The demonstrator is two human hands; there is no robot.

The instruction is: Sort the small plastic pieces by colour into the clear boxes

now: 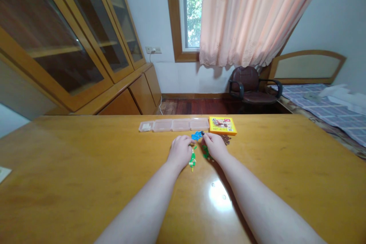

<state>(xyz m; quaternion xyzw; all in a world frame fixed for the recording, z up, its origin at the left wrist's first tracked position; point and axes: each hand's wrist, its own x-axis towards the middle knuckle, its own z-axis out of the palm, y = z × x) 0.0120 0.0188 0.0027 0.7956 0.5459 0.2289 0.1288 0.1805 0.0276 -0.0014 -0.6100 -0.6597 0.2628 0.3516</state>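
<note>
Both my hands rest close together on the wooden table (85,167), fingers curled. My left hand (180,151) and my right hand (215,146) meet at a small blue brick piece (196,135), which sits at their fingertips. My right fingers pinch a tiny dark part (203,133) against it. Green and yellow small bricks (192,160) lie between my wrists. More green bricks (205,152) lie under my right hand. A few brown bricks (226,139) lie just right of my right hand.
A clear plastic compartment tray (174,125) lies beyond my hands, with a yellow box (222,125) to its right. A paper corner (3,173) sits at the table's left edge. Behind the table stand a glass-door cabinet (71,45), an office chair (253,85) and a bed (328,110).
</note>
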